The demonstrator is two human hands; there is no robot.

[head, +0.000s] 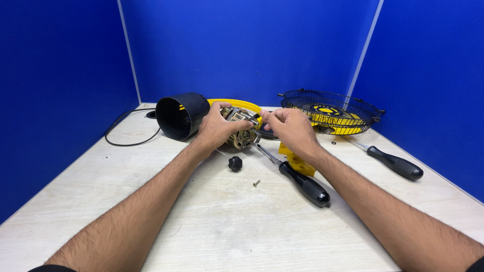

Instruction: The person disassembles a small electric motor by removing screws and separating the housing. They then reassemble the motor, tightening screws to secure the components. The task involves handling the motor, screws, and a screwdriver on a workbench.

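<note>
My left hand [216, 128] grips a small fan motor [241, 136] with copper windings and metal plates, holding it just above the wooden table [212, 221]. My right hand [288, 128] pinches at the top right of the same motor, fingers closed on a small part I cannot make out. A black cylindrical motor housing [180, 116] lies on its side just left of my left hand. A black knob [235, 163] and a small screw [256, 183] lie on the table below the motor.
A black-handled screwdriver [302, 184] lies under my right wrist beside a yellow plastic piece [301, 163]. A second screwdriver [393, 162] lies at right. A black wire fan guard with yellow blades [330, 112] sits at back right; a black cable [126, 136] curls at left. Blue walls enclose the table.
</note>
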